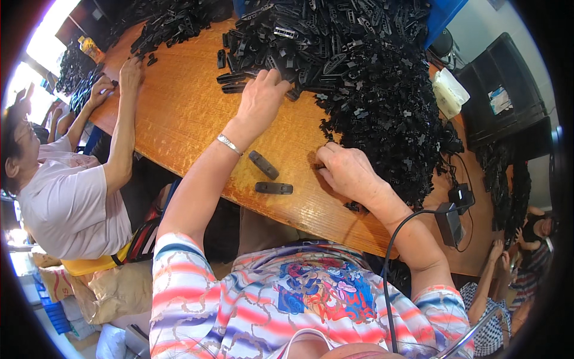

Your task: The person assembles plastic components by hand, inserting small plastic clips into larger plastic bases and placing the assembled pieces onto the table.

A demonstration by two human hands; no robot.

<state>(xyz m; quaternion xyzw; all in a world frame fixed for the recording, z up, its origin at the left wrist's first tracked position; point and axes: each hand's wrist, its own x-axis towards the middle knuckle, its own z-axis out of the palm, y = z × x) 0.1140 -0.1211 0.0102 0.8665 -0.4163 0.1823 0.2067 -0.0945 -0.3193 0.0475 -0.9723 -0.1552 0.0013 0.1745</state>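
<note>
My left hand (260, 99) reaches to the near edge of a heap of long black plastic parts (305, 42). Its fingers are curled, closed on a black plastic part (293, 94) at the fingertips. Beside a second heap, of small black plastic pieces (382, 113), my right hand (348, 170) rests low over the table with thumb and fingers pinched together; what they hold is too small and shaded to make out. Two finished-looking oblong black parts, one slanted (263, 164) and one lying crosswise (274, 188), sit on the wooden table (185, 96) between my forearms.
A black cable (390, 257) with a power adapter (449, 222) runs over my right forearm. At the left, a co-worker (78, 197) handles black parts; a yellow bottle (89, 49) stands beyond. Blue bin (445, 21), white container (449, 93) and black crate (502, 90) lie at the right.
</note>
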